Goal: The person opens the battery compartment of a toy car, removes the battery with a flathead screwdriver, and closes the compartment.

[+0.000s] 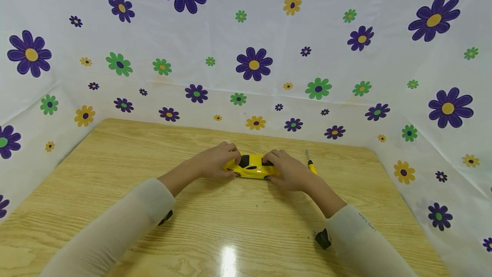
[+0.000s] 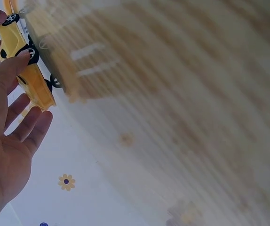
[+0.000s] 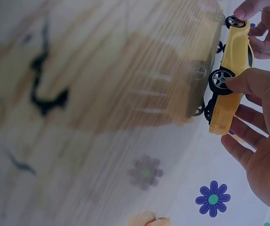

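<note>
A yellow toy car [image 1: 251, 168] with black windows and black wheels stands on the wooden table, side-on in the head view. My left hand [image 1: 218, 161] grips its left end, the thumb at a wheel and the fingers over the far side. At the other end my right hand [image 1: 290, 170] holds the car the same way. In the left wrist view the left thumb presses by a wheel of the toy car [image 2: 24, 61]. The right wrist view has the right thumb on a wheel of the car [image 3: 234, 61], its wheels at the tabletop.
A screwdriver [image 1: 311, 166] with a yellow and black handle lies behind the right hand on the wooden table [image 1: 215, 230]. White cloth [image 1: 215, 33] printed with flowers surrounds the table at the back and sides. Small dark marks dot the tabletop.
</note>
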A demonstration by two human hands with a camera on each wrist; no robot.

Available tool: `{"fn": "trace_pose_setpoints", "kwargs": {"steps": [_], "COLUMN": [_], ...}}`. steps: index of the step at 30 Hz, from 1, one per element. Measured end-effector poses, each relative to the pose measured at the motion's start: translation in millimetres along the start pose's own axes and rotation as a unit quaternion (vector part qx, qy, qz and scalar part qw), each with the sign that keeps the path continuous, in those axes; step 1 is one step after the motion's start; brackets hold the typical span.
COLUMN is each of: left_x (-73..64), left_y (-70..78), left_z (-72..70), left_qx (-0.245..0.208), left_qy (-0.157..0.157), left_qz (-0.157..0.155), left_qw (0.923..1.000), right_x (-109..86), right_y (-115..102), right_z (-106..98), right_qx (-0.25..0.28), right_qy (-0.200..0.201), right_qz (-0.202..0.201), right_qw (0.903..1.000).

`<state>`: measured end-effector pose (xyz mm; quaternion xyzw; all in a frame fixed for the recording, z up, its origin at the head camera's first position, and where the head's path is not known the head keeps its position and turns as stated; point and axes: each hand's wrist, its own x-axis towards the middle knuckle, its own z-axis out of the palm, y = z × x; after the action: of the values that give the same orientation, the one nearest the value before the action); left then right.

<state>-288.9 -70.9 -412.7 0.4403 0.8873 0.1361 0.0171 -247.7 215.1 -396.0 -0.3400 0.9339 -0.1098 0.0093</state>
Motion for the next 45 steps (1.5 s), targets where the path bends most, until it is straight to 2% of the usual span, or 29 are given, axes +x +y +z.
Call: {"fn": "trace_pose_setpoints", "kwargs": {"steps": [18, 25, 33, 39, 45], "left_x": [-6.9, -14.6, -23.9, -29.2, -34.8], "left_y": [5.9, 13.2, 21.8, 26.0, 32.9], "left_z": [1.7, 1.4, 1.3, 2.6, 4.4], "left_qx": [-0.003, 0.002, 0.012, 0.027, 0.049], "left_qy": [-0.001, -0.01, -0.011, -0.005, -0.002], "left_qz": [0.002, -0.002, 0.011, 0.033, 0.043], "left_qw": [1.0, 0.9999, 0.9998, 0.9991, 0.9979], "right_x": [-7.9, -14.9, -23.9, -26.8, -30.6], "right_y": [-4.3, -10.8, -17.3, -20.1, -21.5], "right_z": [-4.9, -5.5, -5.6, -4.2, -0.1], "right_qx": [0.014, 0.006, -0.005, -0.016, -0.028], "right_qy": [-0.017, -0.02, -0.025, -0.015, -0.019], "right_qz": [-0.004, -0.012, -0.036, -0.059, -0.066], "right_qw": [0.9998, 0.9997, 0.999, 0.998, 0.9972]}}
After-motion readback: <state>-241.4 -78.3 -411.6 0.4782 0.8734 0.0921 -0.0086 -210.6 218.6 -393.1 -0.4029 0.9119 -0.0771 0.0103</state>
